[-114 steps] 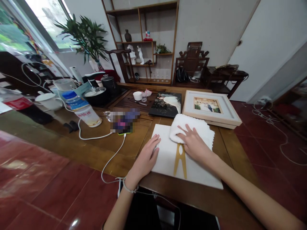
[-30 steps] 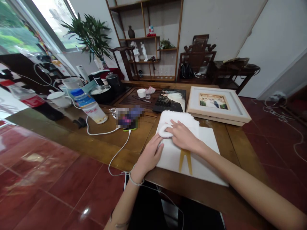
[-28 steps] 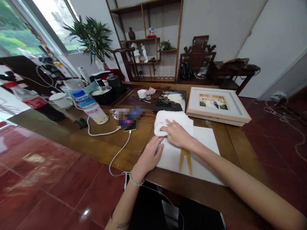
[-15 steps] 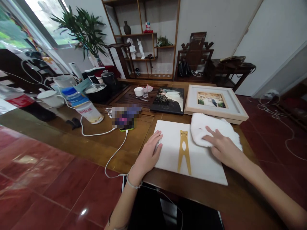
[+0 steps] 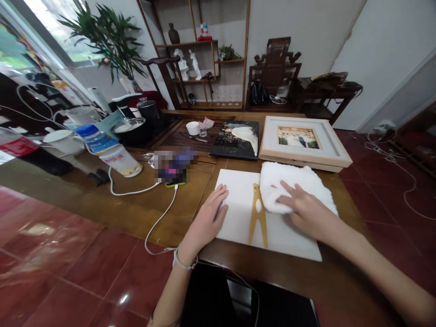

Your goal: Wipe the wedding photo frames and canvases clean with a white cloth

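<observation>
Left hand [image 5: 207, 220] lies flat on the white board's [image 5: 235, 227] left edge, fingers extended, gripping nothing; yellow figure [image 5: 258, 216] mid-board. Right hand [image 5: 308, 213] presses white towel [image 5: 309, 181] over the board's far right corner, fingers spread, can't tell if they pinch it. Beyond the board: black photo panel [image 5: 235, 140], framed photo [image 5: 299, 138] to its right.

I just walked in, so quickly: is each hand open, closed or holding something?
Left hand: open, resting at the left edge of the white board.
Right hand: open on the white cloth; any grip can't be told.
</observation>
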{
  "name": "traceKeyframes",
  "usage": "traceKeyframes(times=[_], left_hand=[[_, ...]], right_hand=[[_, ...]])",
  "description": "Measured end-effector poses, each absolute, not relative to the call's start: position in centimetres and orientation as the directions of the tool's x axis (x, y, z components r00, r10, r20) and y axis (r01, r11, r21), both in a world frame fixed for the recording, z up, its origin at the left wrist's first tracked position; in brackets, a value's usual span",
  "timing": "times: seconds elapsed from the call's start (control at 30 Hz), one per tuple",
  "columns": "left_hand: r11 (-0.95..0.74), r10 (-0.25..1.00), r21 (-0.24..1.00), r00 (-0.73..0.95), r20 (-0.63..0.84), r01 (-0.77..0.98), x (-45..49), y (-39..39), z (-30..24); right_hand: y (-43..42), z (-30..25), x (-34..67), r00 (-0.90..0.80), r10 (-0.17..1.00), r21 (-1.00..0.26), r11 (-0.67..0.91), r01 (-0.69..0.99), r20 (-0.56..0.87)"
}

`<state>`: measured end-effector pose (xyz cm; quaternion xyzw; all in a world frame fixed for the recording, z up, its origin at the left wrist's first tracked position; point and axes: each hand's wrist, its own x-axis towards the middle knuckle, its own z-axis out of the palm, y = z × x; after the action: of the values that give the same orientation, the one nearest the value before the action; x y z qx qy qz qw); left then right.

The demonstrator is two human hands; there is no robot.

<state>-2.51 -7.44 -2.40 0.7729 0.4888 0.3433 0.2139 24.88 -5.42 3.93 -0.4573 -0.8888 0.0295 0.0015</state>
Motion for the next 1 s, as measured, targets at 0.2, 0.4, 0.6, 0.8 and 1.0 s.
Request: traceKeyframes(times=[0.2, 0.4, 0.6, 0.8, 1.0], left_hand=[[-0.399, 0.917, 0.695, 0.242, 0.319, 0.598, -2.3, -7.5, -2.4], [-0.404, 0.914, 0.692, 0.239, 0.326, 0.599, -2.4, -7.4, -2.6], [-0.394, 0.919, 0.695, 0.247, 0.307, 0.601, -2.6, -7.5, -2.6], [-0.406, 0.914, 0.706, 0.241, 0.328, 0.580, -2.4, -7.4, -2.5], [-0.409, 0.912, 0.711, 0.235, 0.336, 0.572, -2.4, -7.4, -2.6]], right_hand=[[-3.1, 6.3, 20.2, -0.466, 0.869, -0.004, 0.472, 0.882, -0.169], [-11.4, 5.2, 16.2, -0.644, 0.713, -0.085, 0.649, 0.756, -0.277], [-11.2, 5.1, 17.3, -0.701, 0.686, -0.213, 0.668, 0.713, -0.194], [-3.9, 4.5, 19.4, -0.477, 0.875, -0.014, 0.477, 0.879, -0.077], [-8.4, 5.3, 18.9, -0.491, 0.849, 0.057, 0.510, 0.858, -0.196]])
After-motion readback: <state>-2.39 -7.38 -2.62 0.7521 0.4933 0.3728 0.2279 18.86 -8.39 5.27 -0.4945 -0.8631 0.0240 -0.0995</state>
